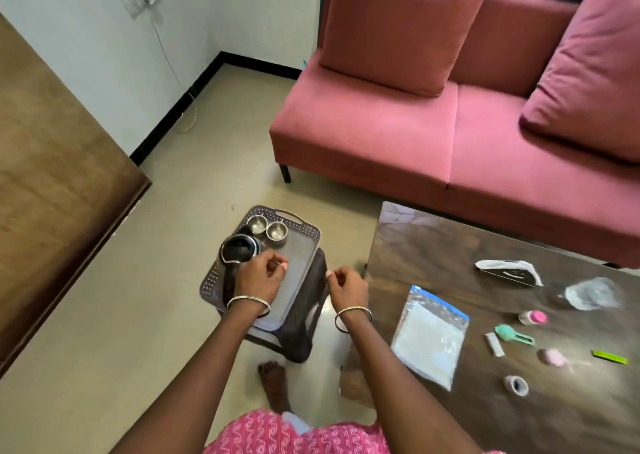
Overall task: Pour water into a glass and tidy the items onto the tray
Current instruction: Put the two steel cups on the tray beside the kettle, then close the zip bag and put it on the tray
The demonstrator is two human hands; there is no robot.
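A grey perforated tray (304, 235) rests on a dark stool (304, 318) on the floor. On its far left corner stand two small steel cups (257, 224) (277, 231), and beside them a dark steel jug (239, 249) with a handle pointing towards me. My left hand (258, 277) hovers over the tray just right of the jug, fingers curled, holding nothing that I can see. My right hand (346, 289) hangs loosely curled above the stool's right edge, off the tray, also with nothing visible in it.
A dark wooden table (433, 256) stands to the right with a zip bag (429, 335), a crumpled plastic bag (592, 294), a tape roll (516, 384) and small items. A pink sofa (398, 131) is behind. A wooden panel (52, 176) is at left. My foot (273, 381) is on the floor.
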